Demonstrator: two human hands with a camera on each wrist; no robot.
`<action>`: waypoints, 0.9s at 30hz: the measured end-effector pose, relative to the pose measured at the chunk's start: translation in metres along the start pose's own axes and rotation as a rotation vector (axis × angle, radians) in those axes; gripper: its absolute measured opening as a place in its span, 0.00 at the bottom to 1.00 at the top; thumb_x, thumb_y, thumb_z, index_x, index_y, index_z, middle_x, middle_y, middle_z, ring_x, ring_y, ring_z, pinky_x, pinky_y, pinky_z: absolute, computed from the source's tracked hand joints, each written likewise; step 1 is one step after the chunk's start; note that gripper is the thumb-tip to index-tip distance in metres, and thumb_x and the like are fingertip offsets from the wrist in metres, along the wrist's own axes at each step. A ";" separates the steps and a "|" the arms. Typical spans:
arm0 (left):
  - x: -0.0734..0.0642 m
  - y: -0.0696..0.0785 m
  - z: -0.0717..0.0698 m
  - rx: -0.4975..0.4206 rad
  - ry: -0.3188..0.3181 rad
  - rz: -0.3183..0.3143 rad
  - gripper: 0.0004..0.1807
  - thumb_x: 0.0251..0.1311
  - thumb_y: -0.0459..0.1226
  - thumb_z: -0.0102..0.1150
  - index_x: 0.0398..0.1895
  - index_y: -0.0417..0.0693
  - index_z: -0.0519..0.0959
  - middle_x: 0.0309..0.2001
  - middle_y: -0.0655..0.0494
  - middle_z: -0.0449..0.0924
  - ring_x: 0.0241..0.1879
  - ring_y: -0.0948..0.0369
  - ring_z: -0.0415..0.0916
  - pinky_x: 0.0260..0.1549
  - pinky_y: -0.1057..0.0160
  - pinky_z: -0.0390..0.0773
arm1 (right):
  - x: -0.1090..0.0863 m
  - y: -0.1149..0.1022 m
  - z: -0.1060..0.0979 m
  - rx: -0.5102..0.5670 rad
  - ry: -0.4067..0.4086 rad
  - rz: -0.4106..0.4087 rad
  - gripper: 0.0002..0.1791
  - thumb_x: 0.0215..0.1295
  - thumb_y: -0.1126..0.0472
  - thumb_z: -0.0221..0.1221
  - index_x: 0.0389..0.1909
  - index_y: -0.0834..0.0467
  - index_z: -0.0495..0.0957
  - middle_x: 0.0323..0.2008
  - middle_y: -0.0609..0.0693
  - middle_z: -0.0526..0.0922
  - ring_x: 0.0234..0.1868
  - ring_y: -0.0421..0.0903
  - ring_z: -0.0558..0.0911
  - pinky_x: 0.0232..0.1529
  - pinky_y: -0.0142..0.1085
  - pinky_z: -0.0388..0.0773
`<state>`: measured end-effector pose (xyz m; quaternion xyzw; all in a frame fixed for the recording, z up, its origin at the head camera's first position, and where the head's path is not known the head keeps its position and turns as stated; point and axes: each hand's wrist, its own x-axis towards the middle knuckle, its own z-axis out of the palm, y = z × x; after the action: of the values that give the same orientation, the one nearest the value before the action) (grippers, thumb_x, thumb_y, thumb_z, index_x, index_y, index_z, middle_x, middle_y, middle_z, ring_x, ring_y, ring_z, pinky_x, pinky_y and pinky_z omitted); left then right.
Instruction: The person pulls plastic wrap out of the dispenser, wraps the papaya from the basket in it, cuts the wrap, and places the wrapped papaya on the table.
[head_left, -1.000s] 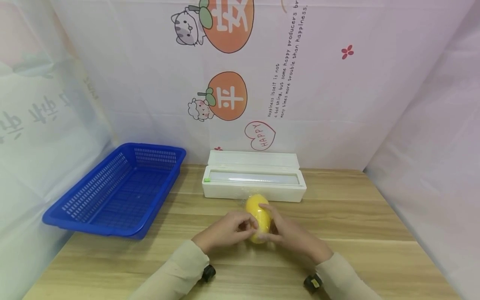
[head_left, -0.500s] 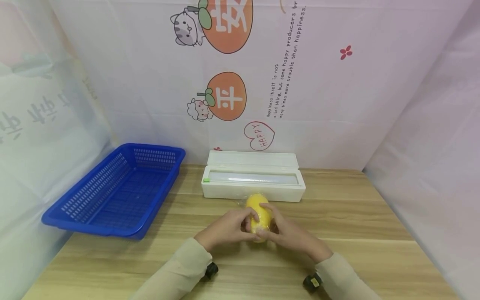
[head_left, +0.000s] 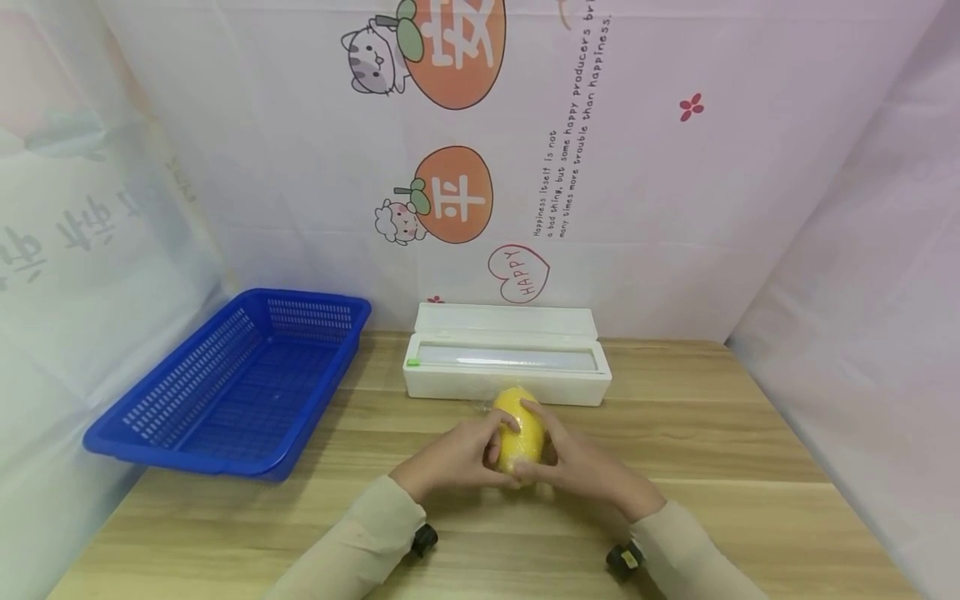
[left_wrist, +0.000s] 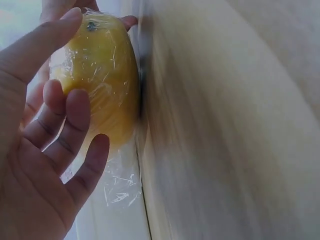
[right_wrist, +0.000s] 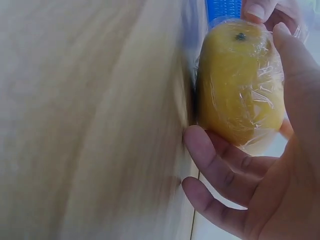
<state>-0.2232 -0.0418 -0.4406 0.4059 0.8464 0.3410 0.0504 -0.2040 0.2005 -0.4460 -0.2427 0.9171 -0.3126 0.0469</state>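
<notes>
In the head view, a yellow oblong mango wrapped in clear cling film is held low over the tabletop between both hands. My left hand grips its left side, thumb at the near end and curled fingers along the flank. From the right, my right hand holds it with the thumb close to the left thumb and the fingers around the far side. A dark stem spot shows at the near end in both wrist views. Loose film trails from the far end toward the white cling film box.
The white box stands behind the mango with its lid raised and a green slider at its left. A blue slotted basket sits at the left of the wooden table. Printed white cloth hangs behind and at both sides.
My left fingers have shifted from the mango's near end farther up its left side, now spread around it. The right hand stays nearly in place; the mango has turned slightly.
</notes>
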 end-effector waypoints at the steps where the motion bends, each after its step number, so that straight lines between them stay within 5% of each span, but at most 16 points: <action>1: 0.000 -0.002 0.001 -0.008 0.000 -0.005 0.36 0.51 0.51 0.77 0.59 0.54 0.68 0.29 0.59 0.74 0.26 0.71 0.67 0.27 0.73 0.72 | 0.001 0.000 0.000 -0.003 0.004 -0.003 0.54 0.60 0.28 0.60 0.79 0.45 0.48 0.57 0.59 0.77 0.43 0.46 0.77 0.45 0.46 0.77; 27: 0.001 -0.003 -0.004 -0.128 -0.025 -0.032 0.29 0.55 0.46 0.75 0.56 0.55 0.72 0.28 0.54 0.74 0.25 0.70 0.66 0.26 0.72 0.70 | 0.007 0.001 0.002 0.078 0.007 0.032 0.44 0.67 0.34 0.57 0.76 0.45 0.49 0.42 0.54 0.78 0.34 0.45 0.77 0.34 0.40 0.76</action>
<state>-0.2274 -0.0446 -0.4393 0.3923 0.8286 0.3884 0.0925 -0.2097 0.1970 -0.4472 -0.2249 0.9082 -0.3481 0.0583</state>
